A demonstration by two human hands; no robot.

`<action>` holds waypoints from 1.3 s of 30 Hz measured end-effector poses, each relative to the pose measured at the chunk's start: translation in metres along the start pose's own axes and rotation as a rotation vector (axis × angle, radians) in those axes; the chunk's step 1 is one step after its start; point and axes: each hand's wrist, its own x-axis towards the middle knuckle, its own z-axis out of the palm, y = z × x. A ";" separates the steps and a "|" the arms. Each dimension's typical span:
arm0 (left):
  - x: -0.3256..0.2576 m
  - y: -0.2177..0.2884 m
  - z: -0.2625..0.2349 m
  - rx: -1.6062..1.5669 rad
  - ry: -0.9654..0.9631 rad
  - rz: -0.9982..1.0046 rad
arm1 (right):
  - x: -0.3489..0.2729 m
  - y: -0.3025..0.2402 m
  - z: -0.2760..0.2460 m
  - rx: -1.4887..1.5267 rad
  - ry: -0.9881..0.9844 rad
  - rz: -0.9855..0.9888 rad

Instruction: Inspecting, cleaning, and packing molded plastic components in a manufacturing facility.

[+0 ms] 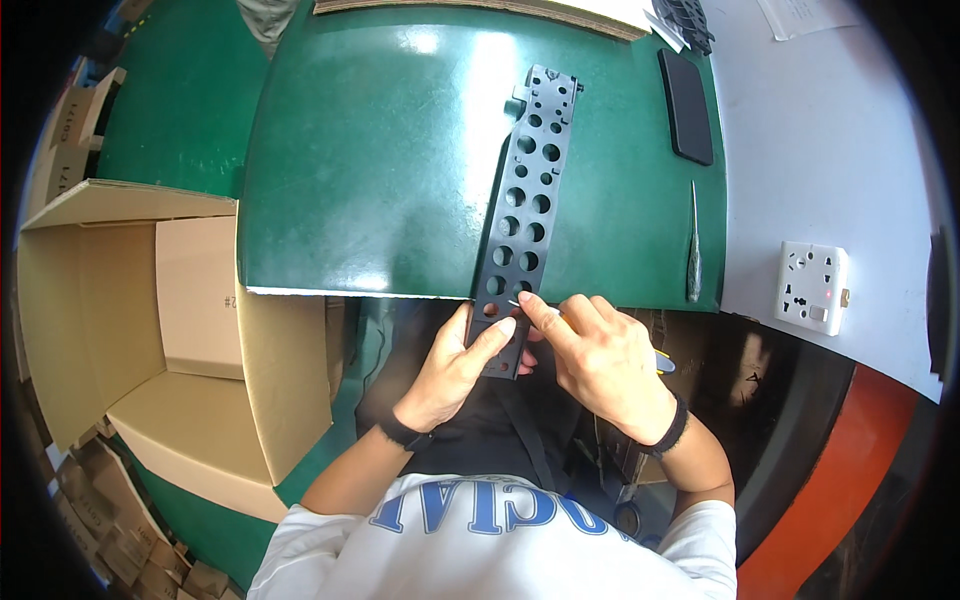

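A long black part with rows of round holes (520, 215) lies over the green table's front edge, its near end jutting toward me. My left hand (455, 355) is closed around that near end, thumb on top and fingertips showing at the far side. My right hand (600, 345) is closed on a slim tool with a yellow and grey handle (664, 362). The handle's end sticks out behind the palm, and the index finger stretches along the tool. Its thin pale tip (513, 302) reaches the part near one of the lower holes. Fingers hide most of the tool.
An open cardboard box (285, 350) stands left of me. On the table's right side lie a black phone-like slab (685, 105) and a thin pointed tool (694, 240). A white power socket (812, 287) is on the pale surface beyond. A cardboard edge (490, 8) borders the far side.
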 end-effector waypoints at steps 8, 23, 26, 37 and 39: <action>0.000 0.000 0.000 0.003 -0.018 0.000 | 0.006 0.003 -0.010 0.004 -0.087 0.000; 0.000 0.000 0.001 0.051 -0.014 0.025 | 0.014 0.012 -0.014 -0.273 -0.115 -0.253; 0.000 0.000 0.001 0.053 -0.020 0.024 | 0.018 0.015 -0.018 -0.295 -0.137 -0.298; 0.000 -0.004 -0.001 0.033 0.002 0.013 | 0.025 0.028 -0.016 -0.374 -0.085 -0.470; 0.000 -0.002 0.000 0.033 0.008 0.010 | 0.023 0.027 -0.014 -0.387 -0.047 -0.476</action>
